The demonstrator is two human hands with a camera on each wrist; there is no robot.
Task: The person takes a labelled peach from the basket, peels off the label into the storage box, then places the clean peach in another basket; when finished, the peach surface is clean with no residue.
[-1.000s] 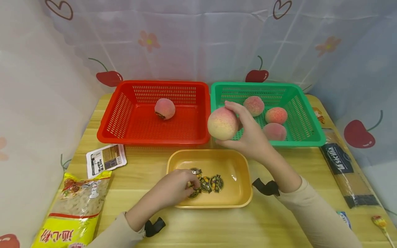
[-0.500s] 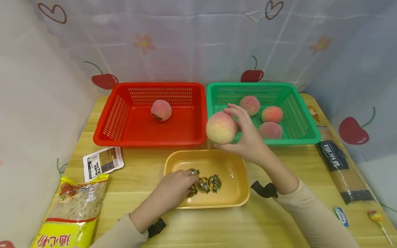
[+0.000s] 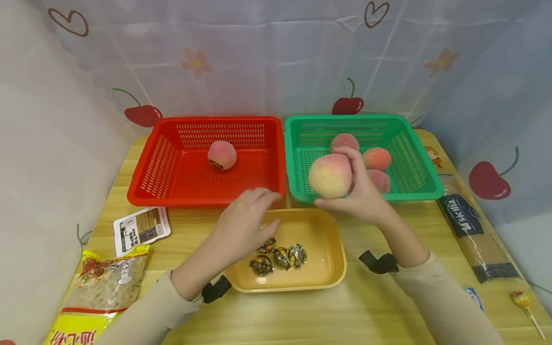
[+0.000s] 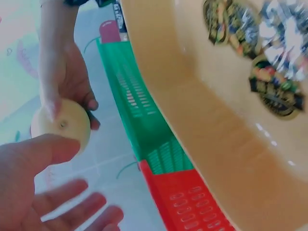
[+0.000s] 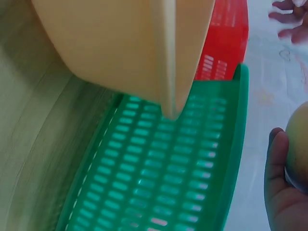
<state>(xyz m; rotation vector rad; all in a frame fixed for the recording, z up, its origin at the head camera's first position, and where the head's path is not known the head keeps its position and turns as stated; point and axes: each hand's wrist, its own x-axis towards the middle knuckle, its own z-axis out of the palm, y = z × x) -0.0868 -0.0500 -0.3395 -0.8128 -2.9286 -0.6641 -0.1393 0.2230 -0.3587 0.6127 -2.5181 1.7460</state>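
My right hand [image 3: 364, 196] grips a large yellow-pink peach [image 3: 330, 175] above the front of the green basket [image 3: 414, 197], its thumb underneath. In the left wrist view, the underside of that peach [image 4: 72, 120] shows a small dark spot. My left hand [image 3: 241, 225] hovers over the back left of the yellow tray [image 3: 323, 249], thumb apart from the fingers, and I see nothing held. Several round black stickers [image 3: 261, 266] lie on the tray floor. One pink peach [image 3: 222, 153], with a dark patch low on its side, sits in the red basket [image 3: 207, 202].
Several more peaches [image 3: 377, 159] lie in the green basket. At the left are a white pouch [image 3: 142, 230] and a yellow food bag [image 3: 103, 282]. A long clear packet [image 3: 470, 230], a small blue-white packet [image 3: 474, 297] and a lollipop [image 3: 523, 302] lie at the right.
My left hand has risen from the stickers and moved back, its fingers spreading from the thumb. My right hand has carried the peach slightly to the right.
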